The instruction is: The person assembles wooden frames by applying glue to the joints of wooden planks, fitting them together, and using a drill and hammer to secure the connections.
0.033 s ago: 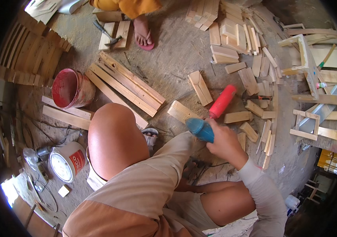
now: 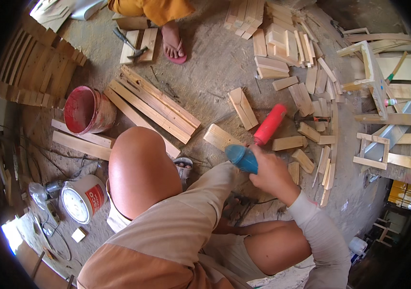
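Observation:
My right hand (image 2: 275,173) is closed round a blue bottle-like object (image 2: 241,158) with a rounded end. My left sleeve (image 2: 215,180) reaches up to the near side of that object; the left hand is hidden by the sleeve and the blue object, so its fingers do not show. A short wooden block (image 2: 217,136) sticks out from behind the blue object's far left side. Just beyond my right fingers is a red cylindrical bottle (image 2: 270,124); whether they touch is unclear. Another short wooden block (image 2: 243,108) lies on the floor farther off.
Long planks (image 2: 152,103) lie at the left beside a red-stained bucket (image 2: 83,111). A white tub (image 2: 83,197) is nearer. Cut wood pieces (image 2: 282,41) are piled at the far right. Another person's foot (image 2: 173,43) stands near a hammer (image 2: 131,45). Wooden frames (image 2: 371,82) are at the right.

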{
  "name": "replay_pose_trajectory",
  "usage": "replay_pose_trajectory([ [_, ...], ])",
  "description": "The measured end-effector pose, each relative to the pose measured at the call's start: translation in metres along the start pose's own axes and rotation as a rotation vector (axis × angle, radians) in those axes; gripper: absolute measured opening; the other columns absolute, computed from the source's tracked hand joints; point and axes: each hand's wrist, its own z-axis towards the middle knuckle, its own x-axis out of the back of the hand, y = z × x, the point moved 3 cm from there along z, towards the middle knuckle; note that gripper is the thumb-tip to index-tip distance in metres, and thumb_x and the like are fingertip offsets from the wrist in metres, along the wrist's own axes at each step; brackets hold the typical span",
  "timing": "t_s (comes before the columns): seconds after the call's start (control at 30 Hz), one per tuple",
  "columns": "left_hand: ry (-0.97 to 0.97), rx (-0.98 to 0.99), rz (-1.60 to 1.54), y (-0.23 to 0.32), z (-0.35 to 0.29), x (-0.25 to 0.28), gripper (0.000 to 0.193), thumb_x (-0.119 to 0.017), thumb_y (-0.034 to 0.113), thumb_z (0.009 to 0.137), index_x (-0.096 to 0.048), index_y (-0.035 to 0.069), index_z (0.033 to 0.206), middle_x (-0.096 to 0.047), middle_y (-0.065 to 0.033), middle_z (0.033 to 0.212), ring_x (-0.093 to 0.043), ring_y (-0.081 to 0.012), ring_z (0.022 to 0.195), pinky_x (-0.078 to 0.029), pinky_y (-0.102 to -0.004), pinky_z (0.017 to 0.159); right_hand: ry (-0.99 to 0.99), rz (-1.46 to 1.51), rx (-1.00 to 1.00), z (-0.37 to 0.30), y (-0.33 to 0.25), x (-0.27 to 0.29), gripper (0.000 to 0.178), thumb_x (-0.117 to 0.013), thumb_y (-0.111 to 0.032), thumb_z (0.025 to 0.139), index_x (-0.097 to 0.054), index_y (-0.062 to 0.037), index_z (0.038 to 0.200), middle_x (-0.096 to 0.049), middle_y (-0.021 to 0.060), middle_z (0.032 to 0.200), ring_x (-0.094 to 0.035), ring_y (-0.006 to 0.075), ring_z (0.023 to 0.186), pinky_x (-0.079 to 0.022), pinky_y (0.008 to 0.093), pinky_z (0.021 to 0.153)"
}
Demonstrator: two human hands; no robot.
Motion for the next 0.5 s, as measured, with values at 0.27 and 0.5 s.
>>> replay_pose_trajectory([
  [0.27, 0.112, 0.020, 0.061, 0.006, 0.003, -0.014, 0.061, -0.057, 0.031, 0.092, -0.046, 0.004, 0.146, -0.053, -0.0130, 0.140, -0.041, -0.0317, 0.140, -0.022, -0.0576, 0.121, 0.062, 0.008, -0.049, -0.006, 0.005, 0.003, 0.050, -0.071, -0.010, 0.076, -0.052, -0.0027, 0.122, -0.071, 0.0258, 0.101, -0.068, 0.0478, 0.097, -0.054, 0.0547, 0.083],
  [0.5, 0.216, 0.047, 0.094, 0.000, -0.006, -0.026, 0.061, -0.057, 0.031, 0.092, -0.045, 0.004, 0.146, -0.053, -0.0132, 0.141, -0.040, -0.0319, 0.141, -0.021, -0.0580, 0.121, 0.081, 0.137, -0.083, -0.010, 0.020, -0.001, 0.065, -0.080, -0.022, 0.078, -0.051, -0.0017, 0.133, -0.070, 0.0261, 0.107, -0.068, 0.0448, 0.104, -0.054, 0.0524, 0.087],
])
